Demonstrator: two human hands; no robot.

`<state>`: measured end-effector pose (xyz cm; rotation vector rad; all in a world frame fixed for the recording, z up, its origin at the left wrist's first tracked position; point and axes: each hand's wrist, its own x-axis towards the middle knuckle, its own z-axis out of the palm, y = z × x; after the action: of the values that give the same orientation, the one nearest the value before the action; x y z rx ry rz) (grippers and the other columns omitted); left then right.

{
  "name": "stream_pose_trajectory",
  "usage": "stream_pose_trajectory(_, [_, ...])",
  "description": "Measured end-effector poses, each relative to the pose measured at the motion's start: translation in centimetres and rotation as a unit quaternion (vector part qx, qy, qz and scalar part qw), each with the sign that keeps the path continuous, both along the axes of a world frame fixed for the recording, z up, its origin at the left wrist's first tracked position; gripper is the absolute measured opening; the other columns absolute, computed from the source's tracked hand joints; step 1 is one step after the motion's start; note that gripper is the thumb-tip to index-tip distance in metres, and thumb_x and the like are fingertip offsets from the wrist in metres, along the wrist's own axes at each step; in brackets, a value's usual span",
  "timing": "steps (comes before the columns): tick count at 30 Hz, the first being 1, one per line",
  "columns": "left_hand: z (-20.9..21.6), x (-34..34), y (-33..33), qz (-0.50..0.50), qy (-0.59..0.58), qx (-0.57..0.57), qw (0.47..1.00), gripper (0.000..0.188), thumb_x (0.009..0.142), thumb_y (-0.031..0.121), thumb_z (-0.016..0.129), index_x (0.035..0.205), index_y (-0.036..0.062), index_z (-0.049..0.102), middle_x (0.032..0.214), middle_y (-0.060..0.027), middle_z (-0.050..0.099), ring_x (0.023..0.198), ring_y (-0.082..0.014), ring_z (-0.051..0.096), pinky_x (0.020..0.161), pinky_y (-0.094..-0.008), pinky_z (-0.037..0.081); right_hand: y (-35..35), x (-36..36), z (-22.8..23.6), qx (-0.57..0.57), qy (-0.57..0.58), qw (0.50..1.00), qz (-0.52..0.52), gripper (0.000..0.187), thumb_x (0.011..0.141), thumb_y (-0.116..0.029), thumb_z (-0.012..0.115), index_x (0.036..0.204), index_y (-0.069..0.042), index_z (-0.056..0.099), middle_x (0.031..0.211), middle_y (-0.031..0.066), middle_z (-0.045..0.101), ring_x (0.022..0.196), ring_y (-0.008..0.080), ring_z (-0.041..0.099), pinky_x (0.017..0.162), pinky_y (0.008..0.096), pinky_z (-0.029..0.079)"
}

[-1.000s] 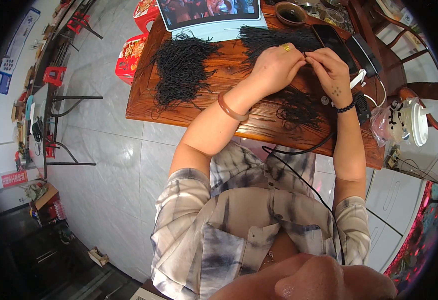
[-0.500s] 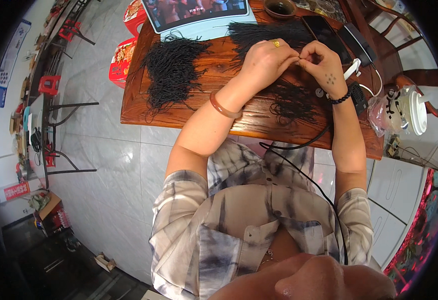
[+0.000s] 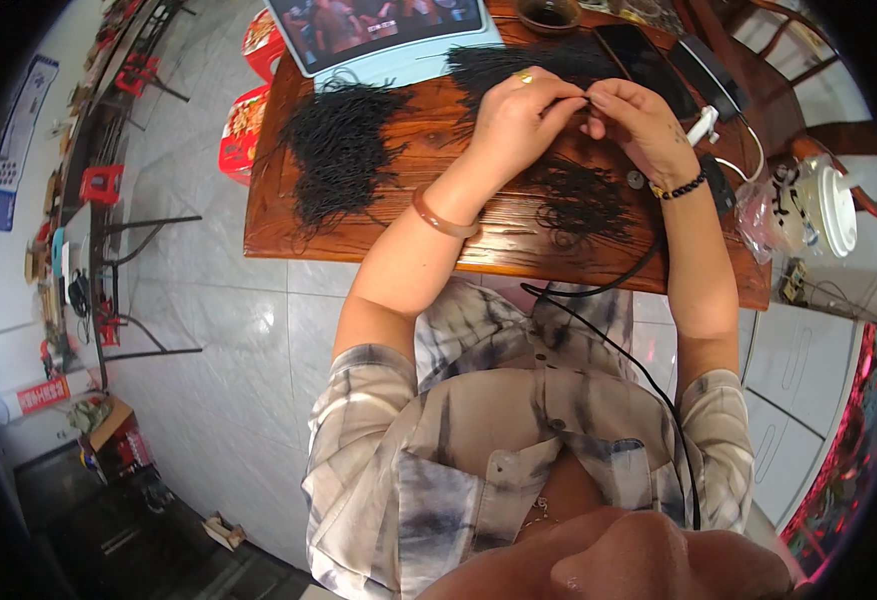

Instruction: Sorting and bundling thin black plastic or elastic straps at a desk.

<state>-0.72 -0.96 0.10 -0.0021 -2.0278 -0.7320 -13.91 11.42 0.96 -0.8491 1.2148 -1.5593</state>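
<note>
Over the table, my left hand [image 3: 520, 122], with a gold ring and a brown bangle at the wrist, meets my right hand [image 3: 646, 128] fingertip to fingertip. Both are closed in a pinch. What sits between the fingertips is too small to make out. A loose pile of thin black cords [image 3: 578, 200] lies just below my hands. To the left is a bigger heap of black cords [image 3: 338, 150]. Another bundle of straight black cords [image 3: 468, 68] lies behind my hands, partly covered by them.
On the wooden table [image 3: 428, 240] stand a tablet [image 3: 388, 35], a brown bowl [image 3: 550, 14], a phone [image 3: 643, 65] and a black box [image 3: 708, 75] with a white plug [image 3: 702, 125]. A lidded plastic cup [image 3: 828, 210] is at the right. Red boxes [image 3: 246, 130] stand beyond the left edge.
Both hands have shifted slightly left, still pinching together. My right hand has turned, its fingers now reaching more toward the left fingertips. The view has tilted a little.
</note>
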Motion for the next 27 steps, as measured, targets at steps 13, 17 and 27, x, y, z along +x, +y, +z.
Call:
stream_pose_trajectory(13, [0.1,0.3,0.1,-0.071,-0.076,0.324,0.940,0.009,0.080,0.008,0.064,0.086,0.0015,0.065,0.069,0.0001,0.060,0.063,-0.0059,0.054,0.057,-0.0181,0.044,-0.7,1.1,0.2,-0.078,0.025,0.996,-0.034,0.025,0.087,-0.017,0.056,0.107,-0.003,0.055,0.080,-0.0002,0.056,0.071,0.0081,0.054,0.067,0.0196,0.044])
stream_pose_trajectory(17, [0.2,0.5,0.2,-0.135,-0.095,0.413,0.896,0.010,0.081,0.009,0.064,0.088,0.0014,0.064,0.071,-0.0001,0.060,0.059,-0.0048,0.052,0.053,-0.0164,0.042,-0.6,1.9,0.9,-0.085,0.127,0.986,-0.066,0.028,0.082,-0.011,0.061,0.108,-0.002,0.056,0.085,0.0008,0.058,0.073,0.0066,0.053,0.068,0.0195,0.044])
stream_pose_trajectory(27, [1.0,1.1,0.7,-0.182,-0.105,0.411,0.887,0.008,0.079,0.010,0.065,0.081,0.0022,0.064,0.069,0.0007,0.058,0.058,-0.0042,0.049,0.050,-0.0178,0.040,0.4,1.0,1.2,-0.085,0.136,0.984,-0.073,0.011,0.082,-0.007,0.061,0.091,0.000,0.062,0.080,0.0008,0.057,0.066,0.0057,0.049,0.063,0.0179,0.041])
